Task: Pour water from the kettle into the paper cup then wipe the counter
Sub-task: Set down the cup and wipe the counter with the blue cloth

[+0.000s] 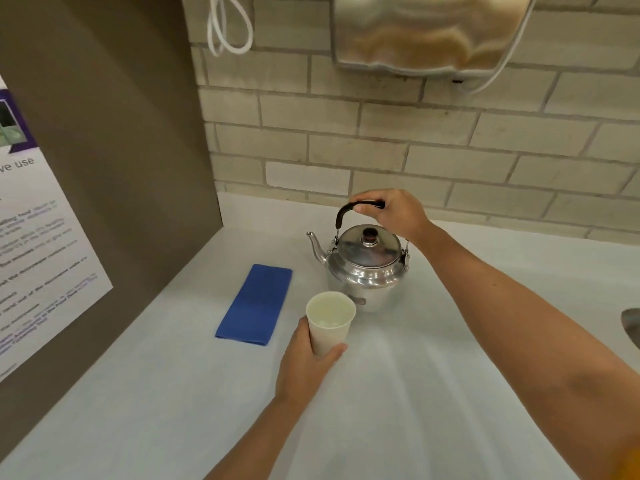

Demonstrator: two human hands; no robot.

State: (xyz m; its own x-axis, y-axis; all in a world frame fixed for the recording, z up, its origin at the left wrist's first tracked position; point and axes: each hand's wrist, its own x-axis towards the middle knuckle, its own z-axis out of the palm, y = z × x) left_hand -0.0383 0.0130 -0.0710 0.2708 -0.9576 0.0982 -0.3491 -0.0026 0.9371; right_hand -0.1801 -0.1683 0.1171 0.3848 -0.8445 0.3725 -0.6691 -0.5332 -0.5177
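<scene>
A shiny metal kettle [365, 268] stands upright on the white counter [433, 393], its spout pointing left. My right hand [398, 211] is closed around its black top handle. Just in front of the kettle is a white paper cup [330, 322], upright, with liquid showing inside. My left hand [304, 365] wraps the cup's lower side from the front left. A folded blue cloth [254, 304] lies flat on the counter to the left of the cup, touched by neither hand.
A brown side panel with a printed poster [38, 251] walls off the left. A brick-tiled wall [450, 157] runs behind the counter, with a metal dispenser [429, 29] and a white cable [228, 26] hanging above. A grey object [632, 323] shows at the right edge.
</scene>
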